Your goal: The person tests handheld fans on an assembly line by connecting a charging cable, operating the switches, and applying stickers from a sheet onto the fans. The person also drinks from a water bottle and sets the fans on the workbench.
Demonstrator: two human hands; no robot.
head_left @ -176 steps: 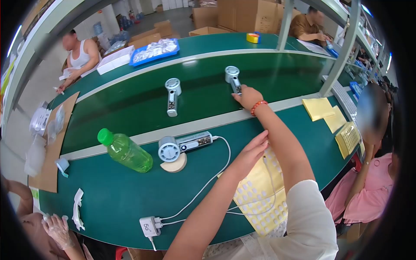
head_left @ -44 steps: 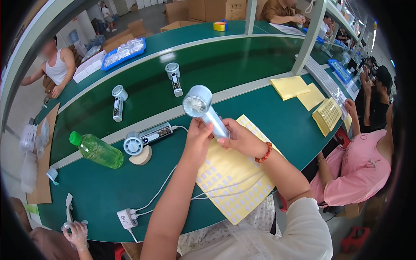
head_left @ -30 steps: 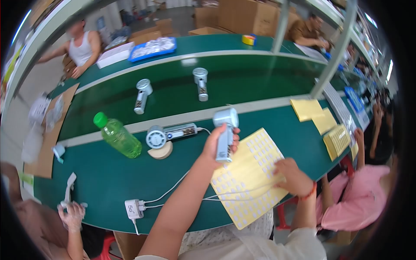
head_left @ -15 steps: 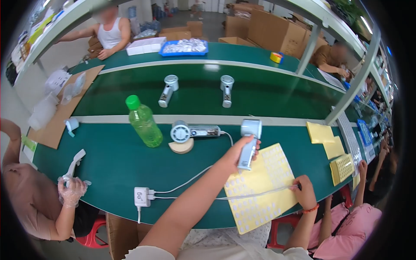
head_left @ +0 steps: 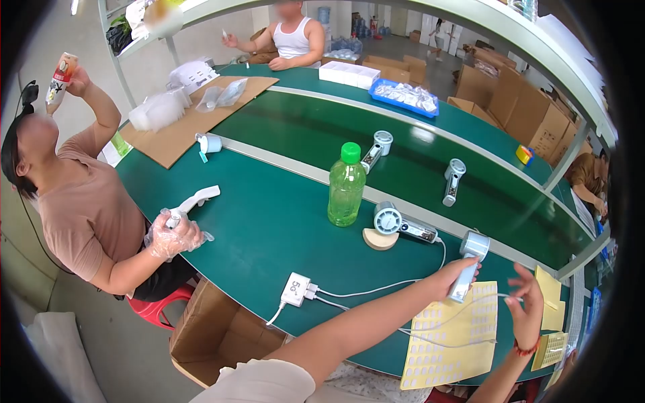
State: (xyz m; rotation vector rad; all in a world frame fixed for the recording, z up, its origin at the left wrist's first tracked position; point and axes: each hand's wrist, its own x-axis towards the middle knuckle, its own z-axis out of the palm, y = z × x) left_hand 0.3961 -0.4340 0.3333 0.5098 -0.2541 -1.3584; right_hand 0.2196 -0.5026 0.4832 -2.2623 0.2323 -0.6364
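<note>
while left fingers (head_left: 469, 262) wrap a fan (head_left: 474, 246), right fingers (head_left: 527, 277) half open, near cable (head_left: 500, 295), charger (head_left: 295, 289) marked "5g"

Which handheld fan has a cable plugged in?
The lying fan beside the green bottle: a white cable enters its handle end. The held fan in the left hand and the two fans behind show none.

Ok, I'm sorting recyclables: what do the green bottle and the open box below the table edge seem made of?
The green bottle: probably glossy plastic, by its see-through wall and highlights, though glass isn't ruled out. The open box: matte cardboard, likely, by its dull brown panels.
</note>
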